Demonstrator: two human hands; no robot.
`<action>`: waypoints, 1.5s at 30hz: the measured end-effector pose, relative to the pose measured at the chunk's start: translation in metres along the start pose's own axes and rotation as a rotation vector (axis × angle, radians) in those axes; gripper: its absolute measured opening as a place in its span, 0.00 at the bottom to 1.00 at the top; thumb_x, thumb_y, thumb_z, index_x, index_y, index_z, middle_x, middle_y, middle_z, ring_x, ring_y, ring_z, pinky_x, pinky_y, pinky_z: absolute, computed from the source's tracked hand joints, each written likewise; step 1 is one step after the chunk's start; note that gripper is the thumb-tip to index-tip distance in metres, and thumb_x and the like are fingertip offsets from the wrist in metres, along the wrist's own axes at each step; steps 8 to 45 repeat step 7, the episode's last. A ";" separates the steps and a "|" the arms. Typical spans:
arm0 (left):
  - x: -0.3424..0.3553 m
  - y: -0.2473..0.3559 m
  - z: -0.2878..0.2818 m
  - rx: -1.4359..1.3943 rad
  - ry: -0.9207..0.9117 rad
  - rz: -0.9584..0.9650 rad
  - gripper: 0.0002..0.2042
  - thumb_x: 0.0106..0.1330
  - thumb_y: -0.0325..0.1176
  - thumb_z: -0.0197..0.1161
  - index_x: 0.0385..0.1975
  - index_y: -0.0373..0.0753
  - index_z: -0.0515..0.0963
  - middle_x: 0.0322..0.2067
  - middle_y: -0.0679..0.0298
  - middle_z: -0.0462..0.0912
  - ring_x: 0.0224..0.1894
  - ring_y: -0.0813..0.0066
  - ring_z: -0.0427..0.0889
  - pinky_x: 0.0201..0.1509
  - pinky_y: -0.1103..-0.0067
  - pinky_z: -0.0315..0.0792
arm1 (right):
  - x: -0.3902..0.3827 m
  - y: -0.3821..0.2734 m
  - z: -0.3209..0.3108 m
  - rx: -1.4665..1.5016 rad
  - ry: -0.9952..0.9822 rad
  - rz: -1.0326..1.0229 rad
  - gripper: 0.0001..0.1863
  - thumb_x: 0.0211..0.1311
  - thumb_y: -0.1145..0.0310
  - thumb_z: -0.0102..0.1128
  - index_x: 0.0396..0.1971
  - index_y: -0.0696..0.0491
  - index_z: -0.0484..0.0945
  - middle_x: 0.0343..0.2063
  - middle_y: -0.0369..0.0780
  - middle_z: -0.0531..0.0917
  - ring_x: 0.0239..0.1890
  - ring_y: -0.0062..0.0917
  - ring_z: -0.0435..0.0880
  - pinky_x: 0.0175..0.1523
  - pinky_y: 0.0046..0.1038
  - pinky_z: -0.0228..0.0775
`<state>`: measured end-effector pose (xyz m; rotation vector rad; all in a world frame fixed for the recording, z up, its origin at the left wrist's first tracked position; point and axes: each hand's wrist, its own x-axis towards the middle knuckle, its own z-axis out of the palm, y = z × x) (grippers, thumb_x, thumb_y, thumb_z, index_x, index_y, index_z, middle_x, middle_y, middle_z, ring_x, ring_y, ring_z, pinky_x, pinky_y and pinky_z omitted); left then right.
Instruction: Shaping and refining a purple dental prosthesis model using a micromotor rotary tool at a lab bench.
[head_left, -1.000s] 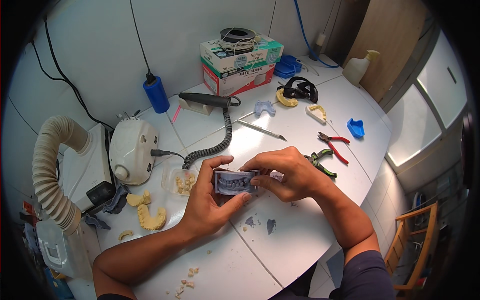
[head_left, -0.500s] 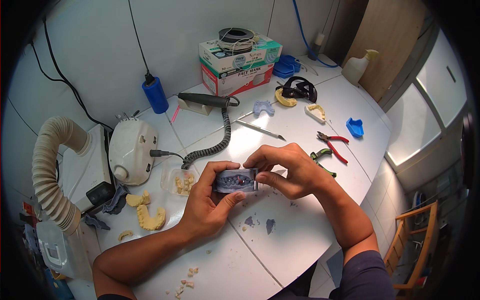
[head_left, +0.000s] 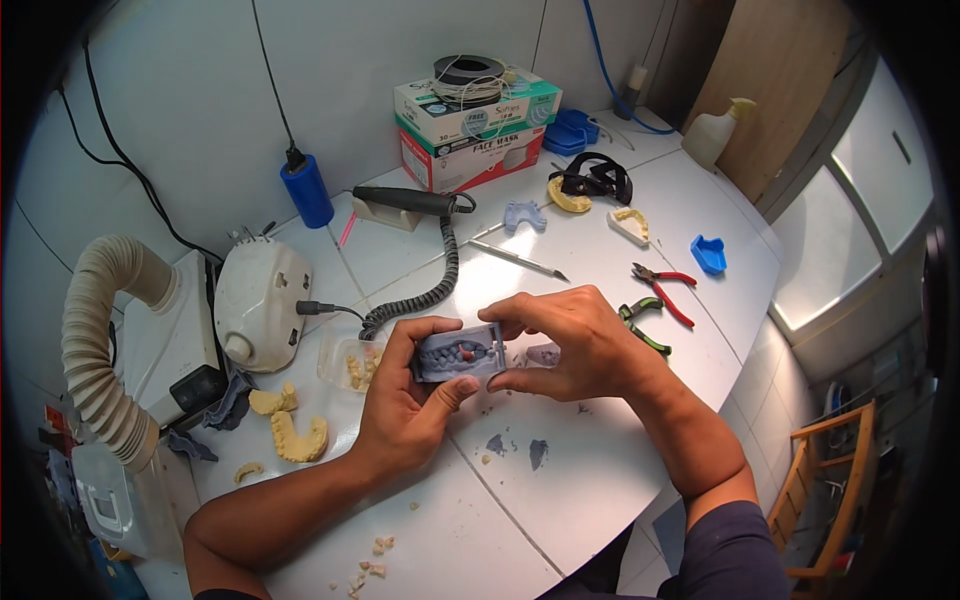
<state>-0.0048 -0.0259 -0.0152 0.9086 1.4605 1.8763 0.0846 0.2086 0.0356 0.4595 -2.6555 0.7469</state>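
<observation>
A grey-blue dental model (head_left: 455,352) with a row of teeth and a reddish spot among them is held above the table. Fingers of my left hand (head_left: 405,395) wrap its left side, the thumb along its lower edge. My right hand (head_left: 585,345) pinches the model's right end between fingertips above and thumb below, at a thin upright frame-like edge. Past that end, a small grey-purple piece (head_left: 543,355) shows in the gap of my right hand. Close to my left hand stands a clear plastic box (head_left: 335,365) of small tooth-like pieces.
Yellow casts (head_left: 298,437) lie left. A handpiece (head_left: 405,199) rests on its stand, its coiled cord running to a white unit (head_left: 262,300). A craft knife (head_left: 515,260), red-handled cutters (head_left: 665,290) and green-black pliers (head_left: 643,325) lie beyond my hands. Grey scraps (head_left: 538,453) lie nearer.
The dental model has shifted slightly left and tilted, showing more of its right end frame. My right fingers have spread around that end, and the grey-purple piece now shows.
</observation>
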 end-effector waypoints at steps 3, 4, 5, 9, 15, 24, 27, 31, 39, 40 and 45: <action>0.000 -0.001 -0.001 -0.002 -0.006 0.013 0.26 0.77 0.25 0.70 0.69 0.39 0.65 0.57 0.61 0.77 0.59 0.77 0.81 0.63 0.79 0.79 | -0.001 0.002 0.003 -0.006 0.005 -0.002 0.32 0.50 0.62 0.89 0.54 0.53 0.84 0.36 0.42 0.93 0.40 0.33 0.96 0.44 0.31 0.87; 0.000 0.001 0.000 0.011 -0.015 0.003 0.26 0.76 0.25 0.70 0.69 0.39 0.65 0.58 0.61 0.76 0.60 0.76 0.81 0.64 0.79 0.79 | -0.002 0.002 0.003 -0.005 -0.001 0.002 0.32 0.50 0.61 0.89 0.55 0.53 0.85 0.36 0.42 0.93 0.40 0.33 0.96 0.44 0.32 0.87; 0.000 0.001 0.000 0.023 -0.023 -0.007 0.26 0.76 0.25 0.71 0.69 0.39 0.65 0.59 0.61 0.75 0.60 0.76 0.81 0.64 0.79 0.79 | -0.003 0.003 0.004 -0.006 -0.001 0.003 0.32 0.50 0.61 0.89 0.55 0.53 0.85 0.36 0.42 0.93 0.40 0.33 0.96 0.44 0.32 0.87; 0.001 -0.002 -0.001 0.025 -0.027 0.012 0.27 0.76 0.26 0.71 0.69 0.39 0.65 0.59 0.60 0.75 0.61 0.76 0.80 0.64 0.79 0.80 | -0.003 0.004 0.004 -0.014 0.009 -0.003 0.33 0.49 0.61 0.89 0.55 0.52 0.85 0.35 0.41 0.93 0.40 0.33 0.96 0.44 0.32 0.87; 0.001 -0.002 -0.001 0.025 -0.027 0.012 0.27 0.76 0.26 0.71 0.69 0.39 0.65 0.59 0.60 0.75 0.61 0.76 0.80 0.64 0.79 0.80 | -0.003 0.004 0.004 -0.014 0.009 -0.003 0.33 0.49 0.61 0.89 0.55 0.52 0.85 0.35 0.41 0.93 0.40 0.33 0.96 0.44 0.32 0.87; 0.001 -0.002 -0.001 0.025 -0.027 0.012 0.27 0.76 0.26 0.71 0.69 0.39 0.65 0.59 0.60 0.75 0.61 0.76 0.80 0.64 0.79 0.80 | -0.003 0.004 0.004 -0.014 0.009 -0.003 0.33 0.49 0.61 0.89 0.55 0.52 0.85 0.35 0.41 0.93 0.40 0.33 0.96 0.44 0.32 0.87; 0.001 -0.002 -0.001 0.025 -0.027 0.012 0.27 0.76 0.26 0.71 0.69 0.39 0.65 0.59 0.60 0.75 0.61 0.76 0.80 0.64 0.79 0.80 | -0.003 0.004 0.004 -0.014 0.009 -0.003 0.33 0.49 0.61 0.89 0.55 0.52 0.85 0.35 0.41 0.93 0.40 0.33 0.96 0.44 0.32 0.87; 0.001 -0.002 -0.001 0.025 -0.027 0.012 0.27 0.76 0.26 0.71 0.69 0.39 0.65 0.59 0.60 0.75 0.61 0.76 0.80 0.64 0.79 0.80 | -0.003 0.004 0.004 -0.014 0.009 -0.003 0.33 0.49 0.61 0.89 0.55 0.52 0.85 0.35 0.41 0.93 0.40 0.33 0.96 0.44 0.32 0.87; 0.001 -0.002 -0.001 0.025 -0.027 0.012 0.27 0.76 0.26 0.71 0.69 0.39 0.65 0.59 0.60 0.75 0.61 0.76 0.80 0.64 0.79 0.80 | -0.003 0.004 0.004 -0.014 0.009 -0.003 0.33 0.49 0.61 0.89 0.55 0.52 0.85 0.35 0.41 0.93 0.40 0.33 0.96 0.44 0.32 0.87; 0.001 -0.002 -0.001 0.025 -0.027 0.012 0.27 0.76 0.26 0.71 0.69 0.39 0.65 0.59 0.60 0.75 0.61 0.76 0.80 0.64 0.79 0.80 | -0.003 0.004 0.004 -0.014 0.009 -0.003 0.33 0.49 0.61 0.89 0.55 0.52 0.85 0.35 0.41 0.93 0.40 0.33 0.96 0.44 0.32 0.87; 0.001 -0.002 -0.001 0.025 -0.027 0.012 0.27 0.76 0.26 0.71 0.69 0.39 0.65 0.59 0.60 0.75 0.61 0.76 0.80 0.64 0.79 0.80 | -0.003 0.004 0.004 -0.014 0.009 -0.003 0.33 0.49 0.61 0.89 0.55 0.52 0.85 0.35 0.41 0.93 0.40 0.33 0.96 0.44 0.32 0.87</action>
